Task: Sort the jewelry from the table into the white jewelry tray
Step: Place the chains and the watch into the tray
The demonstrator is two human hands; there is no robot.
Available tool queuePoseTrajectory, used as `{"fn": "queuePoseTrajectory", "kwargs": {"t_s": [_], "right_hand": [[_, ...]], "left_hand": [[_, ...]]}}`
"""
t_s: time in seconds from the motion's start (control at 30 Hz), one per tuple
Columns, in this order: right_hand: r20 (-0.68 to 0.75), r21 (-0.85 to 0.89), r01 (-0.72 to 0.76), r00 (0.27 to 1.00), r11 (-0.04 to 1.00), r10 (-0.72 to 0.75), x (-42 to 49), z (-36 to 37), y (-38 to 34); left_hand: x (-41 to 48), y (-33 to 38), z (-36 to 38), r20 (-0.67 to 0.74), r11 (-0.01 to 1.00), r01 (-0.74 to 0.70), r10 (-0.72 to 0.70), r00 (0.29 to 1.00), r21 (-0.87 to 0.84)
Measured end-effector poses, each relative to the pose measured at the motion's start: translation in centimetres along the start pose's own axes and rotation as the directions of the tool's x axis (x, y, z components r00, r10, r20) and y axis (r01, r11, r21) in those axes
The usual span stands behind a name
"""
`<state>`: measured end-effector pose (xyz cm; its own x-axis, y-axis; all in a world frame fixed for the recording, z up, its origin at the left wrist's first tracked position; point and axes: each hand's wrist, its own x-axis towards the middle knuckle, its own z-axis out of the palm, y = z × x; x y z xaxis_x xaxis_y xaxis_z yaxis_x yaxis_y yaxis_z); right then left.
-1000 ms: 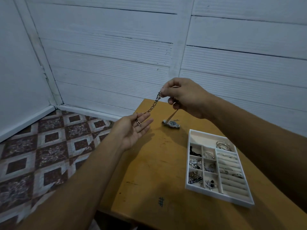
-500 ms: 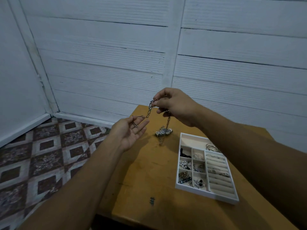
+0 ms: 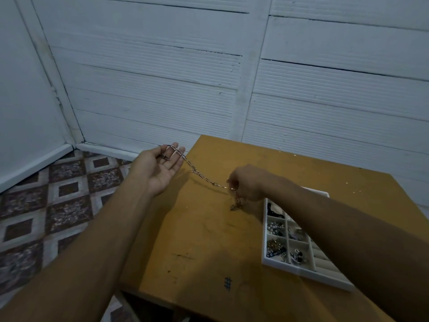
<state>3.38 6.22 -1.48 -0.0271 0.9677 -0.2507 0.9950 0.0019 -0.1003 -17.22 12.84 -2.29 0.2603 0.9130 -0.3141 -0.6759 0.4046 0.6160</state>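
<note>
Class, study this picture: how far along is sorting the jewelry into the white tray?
Done: several compartments of the white divided jewelry tray already hold pieces. In hand: a silver link chain hangs between the open left hand, draped over it, and the right hand, which pinches its other end above the yellow wooden table. Left: the chain is not yet in the tray.

White plank wall [image 3: 151, 73] is seen across upper frame: horiz. boards w/ fine ribbing, dark gaps btwn some. It is split by a vertical white post [image 3: 254, 66], upper centre-right. A 2nd white wall [image 3: 21, 89] is met at a corner, far left, w/ white skirting [image 3: 34, 165] along its base. Floor [image 3: 62, 205], lower left, is tiled in brown/grey squares.
</note>
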Motion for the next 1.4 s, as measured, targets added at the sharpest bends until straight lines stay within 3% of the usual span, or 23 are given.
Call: {"fn": "queuePoseTrajectory", "kwargs": {"t_s": [0.17,0.27,0.33,0.4,0.53,0.83,0.97,1.2,1.4], "right_hand": [[0.042,-0.032,-0.092,0.995,0.995,0.094,0.7,1.6,1.0],[0.016,0.064,-0.051,0.999,0.997,0.050,1.3,1.7,0.7],[-0.048,0.251,-0.026,0.998,0.968,0.040,1.7,0.9,0.0],[-0.134,0.479,-0.001,0.988,0.878,0.075,2.2,-0.3,-0.6],[-0.217,0.811,0.090,0.964,0.578,0.153,3.3,-3.3,-1.4],[-0.340,0.902,0.266,0.924,0.339,0.178,3.2,-6.9,-1.8],[-0.364,0.895,0.293,0.915,0.336,0.173,1.8,-8.1,-1.8],[-0.436,0.784,0.319,0.893,0.532,0.108,-2.0,-10.8,-1.7],[-0.452,0.778,0.351,0.889,0.521,0.076,-5.3,-12.5,-1.8]], "left_hand": [[-0.1,0.4,-0.5,0.014,1.000,-0.006,0.006,1.000,0.002],[-0.3,0.2,-0.4,0.029,0.999,-0.003,0.002,1.000,0.032],[-0.4,0.1,-0.2,0.045,0.999,0.003,-0.005,0.999,0.042],[-0.5,0.0,-0.1,0.059,0.998,0.003,-0.007,0.998,0.060],[-0.7,0.3,0.2,0.072,0.997,-0.030,0.025,0.997,0.065],[-1.6,1.3,1.2,0.083,0.991,-0.105,0.098,0.992,0.086],[-2.2,1.5,1.8,0.088,0.991,-0.108,0.101,0.991,0.078],[-2.6,-0.4,2.1,0.089,0.989,-0.080,0.070,0.994,0.124],[-3.8,-3.4,2.8,0.077,0.972,-0.033,0.015,0.997,0.233]]}}
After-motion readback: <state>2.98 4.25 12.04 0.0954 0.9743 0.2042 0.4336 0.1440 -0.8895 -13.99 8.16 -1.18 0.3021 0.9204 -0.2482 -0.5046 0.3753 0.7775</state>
